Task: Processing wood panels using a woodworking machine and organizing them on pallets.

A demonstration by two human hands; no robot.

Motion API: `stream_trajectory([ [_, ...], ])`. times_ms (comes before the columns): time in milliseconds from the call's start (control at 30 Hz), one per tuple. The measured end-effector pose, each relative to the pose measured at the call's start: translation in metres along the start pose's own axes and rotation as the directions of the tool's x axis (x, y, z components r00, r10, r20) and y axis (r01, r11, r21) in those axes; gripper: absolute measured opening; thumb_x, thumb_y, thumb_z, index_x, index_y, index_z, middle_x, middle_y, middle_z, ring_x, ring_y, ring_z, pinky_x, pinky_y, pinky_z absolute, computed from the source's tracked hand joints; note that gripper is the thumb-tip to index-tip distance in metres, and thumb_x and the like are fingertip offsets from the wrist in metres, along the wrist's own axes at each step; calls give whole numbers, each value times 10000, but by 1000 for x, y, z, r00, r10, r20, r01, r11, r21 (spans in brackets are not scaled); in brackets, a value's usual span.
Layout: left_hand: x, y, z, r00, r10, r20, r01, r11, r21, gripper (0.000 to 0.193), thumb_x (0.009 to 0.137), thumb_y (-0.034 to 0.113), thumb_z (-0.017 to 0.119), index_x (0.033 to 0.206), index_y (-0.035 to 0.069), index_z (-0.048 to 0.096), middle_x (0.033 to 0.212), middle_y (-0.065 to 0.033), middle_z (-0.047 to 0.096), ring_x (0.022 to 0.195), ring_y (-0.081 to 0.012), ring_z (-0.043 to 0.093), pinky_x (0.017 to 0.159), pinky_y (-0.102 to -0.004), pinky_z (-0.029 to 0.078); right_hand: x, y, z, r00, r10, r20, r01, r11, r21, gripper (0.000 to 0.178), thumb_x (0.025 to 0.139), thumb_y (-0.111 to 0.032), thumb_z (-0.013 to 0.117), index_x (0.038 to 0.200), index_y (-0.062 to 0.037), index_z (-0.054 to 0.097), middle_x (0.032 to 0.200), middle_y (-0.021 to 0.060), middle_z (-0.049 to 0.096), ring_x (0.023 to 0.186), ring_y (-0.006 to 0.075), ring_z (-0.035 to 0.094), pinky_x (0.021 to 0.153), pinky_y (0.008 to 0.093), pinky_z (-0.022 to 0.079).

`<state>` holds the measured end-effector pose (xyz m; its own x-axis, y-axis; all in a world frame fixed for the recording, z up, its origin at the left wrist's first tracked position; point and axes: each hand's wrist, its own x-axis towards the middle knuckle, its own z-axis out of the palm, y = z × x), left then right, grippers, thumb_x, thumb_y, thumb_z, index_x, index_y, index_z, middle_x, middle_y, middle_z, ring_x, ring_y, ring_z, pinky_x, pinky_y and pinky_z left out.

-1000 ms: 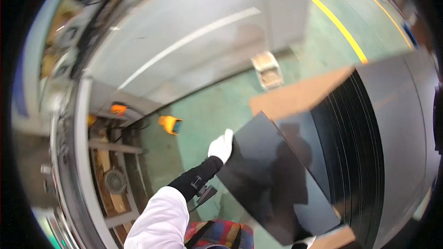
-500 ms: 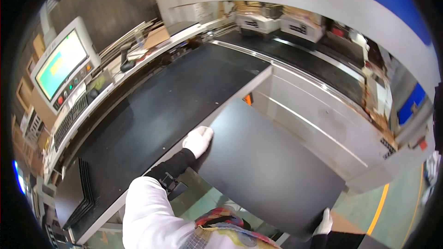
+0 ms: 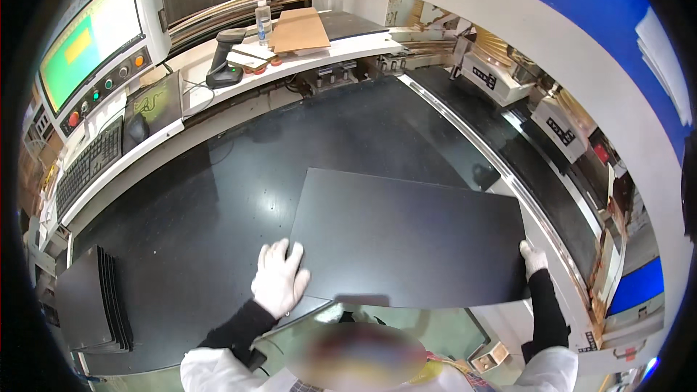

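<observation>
A large dark grey rectangular panel [image 3: 410, 239] lies over the black machine table [image 3: 218, 239], its near edge reaching past the table's front. My left hand [image 3: 279, 278], in a white glove, rests at the panel's left edge with fingers stretched out and apart; its fingertips are close to or touching that edge. At the right edge, my gloved right hand [image 3: 534, 258] grips the panel, some of its fingers hidden by the board. Both forearms wear black cuffs under white sleeves.
Several dark panels [image 3: 91, 301] are stacked at the table's left end. Behind stands a ledge with a keyboard [image 3: 91, 163], mouse [image 3: 136, 129], barcode scanner [image 3: 225, 58] and clear bottle [image 3: 263, 22]. A control screen [image 3: 94, 36] rises at left. A metal rail [image 3: 465, 131] borders the machine's right side.
The panel has swung from beside the table onto it and now lies turned more level. My left hand has opened out at its edge; my right hand has come up with its right side.
</observation>
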<state>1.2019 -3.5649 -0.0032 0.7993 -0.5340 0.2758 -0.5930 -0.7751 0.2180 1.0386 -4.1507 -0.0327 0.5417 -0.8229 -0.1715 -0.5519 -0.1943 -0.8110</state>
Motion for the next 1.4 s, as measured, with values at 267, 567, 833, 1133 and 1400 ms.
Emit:
stream_trajectory([
  [267,67,13,31,998,-66,9,65,994,89,637,828,357,575,1327,-2,410,1295,-376,404,1255,-492,363,1104,-536,188,69,-208,130,813,-357,461,544,747,-381,645,814,-400,629,1299,0,485,1211,224,586,1159,293,557,993,340,418],
  [567,218,11,78,968,-229,-105,241,963,120,565,878,320,517,1314,-24,410,1271,-363,419,1215,-496,384,1081,-526,237,96,-225,254,346,-631,695,911,48,-409,626,861,-500,543,1379,-183,390,1434,205,343,1264,523,309,1019,583,283],
  [833,334,1,119,939,-306,-156,329,931,155,565,888,392,481,1299,6,432,1191,-302,477,1188,-430,424,1053,-511,261,210,-265,305,285,-787,547,923,71,-379,496,875,-416,556,1303,-192,442,1299,142,437,1170,413,402,960,515,392],
  [1133,376,-4,139,940,-273,-204,313,929,199,549,882,382,485,1276,3,440,1125,-291,497,1148,-436,449,1027,-505,288,261,-283,320,273,-749,604,921,23,-388,530,879,-427,540,1330,-163,451,1335,177,439,1214,418,390,1005,494,345],
  [1400,386,-4,146,943,-236,-234,280,943,180,552,887,355,477,1275,-34,422,1146,-367,488,1135,-492,449,1039,-527,275,276,-279,324,283,-768,574,923,55,-380,522,880,-439,530,1326,-176,470,1368,164,435,1248,430,374,1046,489,329],
])
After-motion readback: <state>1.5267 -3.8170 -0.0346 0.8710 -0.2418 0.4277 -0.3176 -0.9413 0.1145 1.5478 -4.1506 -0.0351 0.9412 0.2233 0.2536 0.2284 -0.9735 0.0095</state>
